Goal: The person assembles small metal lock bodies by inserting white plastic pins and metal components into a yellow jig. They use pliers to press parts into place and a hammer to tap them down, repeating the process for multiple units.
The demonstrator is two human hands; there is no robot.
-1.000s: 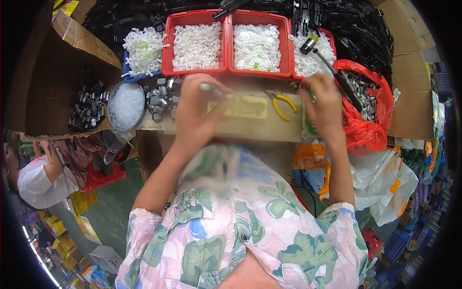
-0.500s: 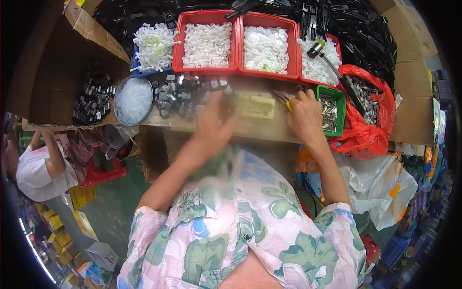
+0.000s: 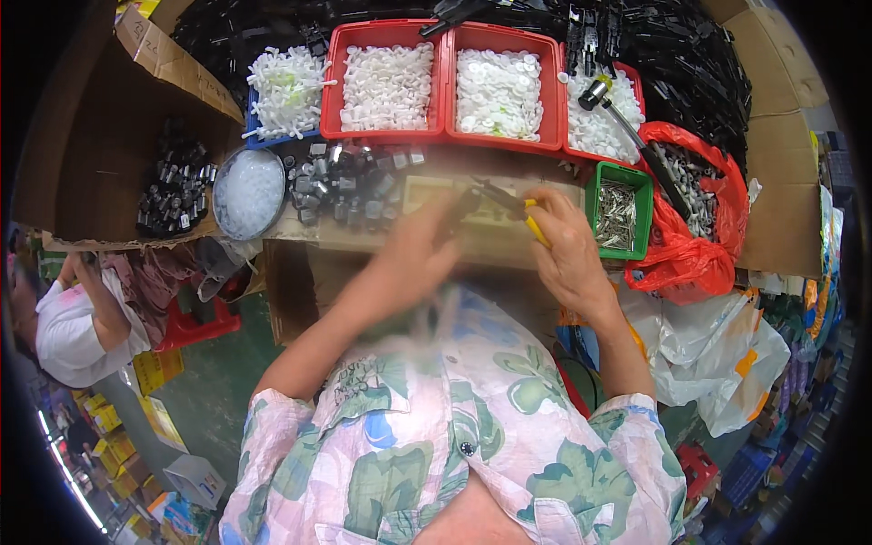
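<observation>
My right hand [image 3: 568, 245] is closed around a pair of pliers [image 3: 501, 195] with yellow handles, its dark jaws pointing left over the work surface. Close to the jaws is my left hand [image 3: 416, 259], smeared by motion. A small dark blurred thing shows at its fingertips, and its kind cannot be made out. Under and behind the hands lies a cream-coloured block [image 3: 422, 189] with a recess in it, partly hidden by my left hand. Just right of my right hand stands a green tray [image 3: 643, 213] of small silvery metal pins.
Dark and silvery caps [image 3: 341, 182] lie left of the block, by a round tub [image 3: 250, 193]. Red trays [image 3: 442, 82] of white plastic parts line the back. A hammer [image 3: 627, 123] leans across the right one, near a red bag [image 3: 672, 250]. Another person [image 3: 86, 331] sits at left.
My right hand has brought the pliers up and left from beside the green tray. My left hand has moved right and down from near the caps, and the block sits farther left.
</observation>
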